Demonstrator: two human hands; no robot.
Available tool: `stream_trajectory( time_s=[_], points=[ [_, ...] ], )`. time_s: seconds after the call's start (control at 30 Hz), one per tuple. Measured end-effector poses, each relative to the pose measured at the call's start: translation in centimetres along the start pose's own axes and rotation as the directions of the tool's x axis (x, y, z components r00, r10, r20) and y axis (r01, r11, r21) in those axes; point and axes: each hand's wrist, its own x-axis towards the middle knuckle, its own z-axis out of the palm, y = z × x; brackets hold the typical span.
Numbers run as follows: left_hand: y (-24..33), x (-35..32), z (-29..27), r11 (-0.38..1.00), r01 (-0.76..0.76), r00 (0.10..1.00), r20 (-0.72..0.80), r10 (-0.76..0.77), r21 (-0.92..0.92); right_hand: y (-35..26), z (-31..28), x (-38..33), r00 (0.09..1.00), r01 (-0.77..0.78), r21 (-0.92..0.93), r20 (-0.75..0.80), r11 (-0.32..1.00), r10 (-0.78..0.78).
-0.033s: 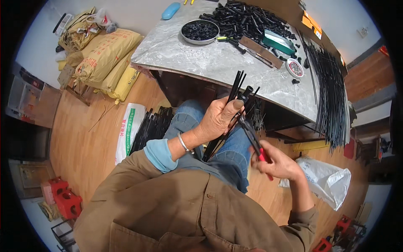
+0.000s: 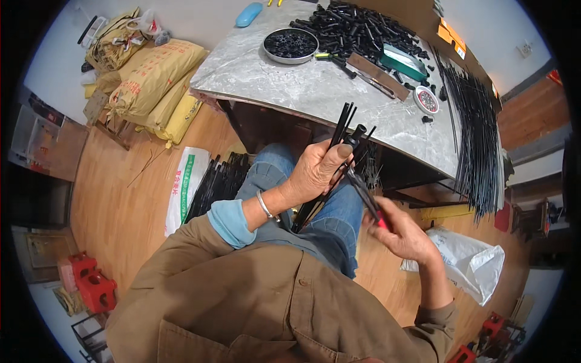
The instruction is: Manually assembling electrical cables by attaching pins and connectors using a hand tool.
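My left hand (image 2: 319, 172) is closed round a bundle of thin black rods (image 2: 342, 124), which stand up out of the fist and run down between my knees. Among them, under the thumb, is a thicker black tube-like piece (image 2: 359, 131) with a round end. In my right hand (image 2: 402, 233) is a pair of pliers (image 2: 365, 195) with dark jaws and red handles. The pliers' jaws meet the bundle just beside my left fingers. What exactly they grip is hidden. My thumb and fingers wrap the handles.
A grey marble-patterned table (image 2: 242, 72) stands ahead, bearing a pile of black fittings (image 2: 363, 30), a round metal dish (image 2: 290, 59), a green box (image 2: 402, 63) and a small white dish (image 2: 426, 100). Long black rods (image 2: 472, 133) hang over its right edge. More rods (image 2: 221, 181) lie on the floor.
The fingers of my right hand have drawn in, and the pliers' handles look closer together. My left hand and the bundle have stayed nearly still.
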Motion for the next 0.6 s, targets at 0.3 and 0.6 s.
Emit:
stream_trajectory(
  time_s=[0.3,0.6],
  points=[
    [0.9,-0.2,-0.2,0.996,0.044,0.989,0.146,-0.032,-0.082,3.3,0.4,-1.4,0.91,-0.385,0.747,0.405,0.541,0.09],
    [0.3,0.0,-0.7,1.0,0.022,0.998,0.055,-0.02,-0.022,-2.9,-0.7,0.0,0.959,-0.271,-0.268,0.011,0.924,0.284]
  ],
)
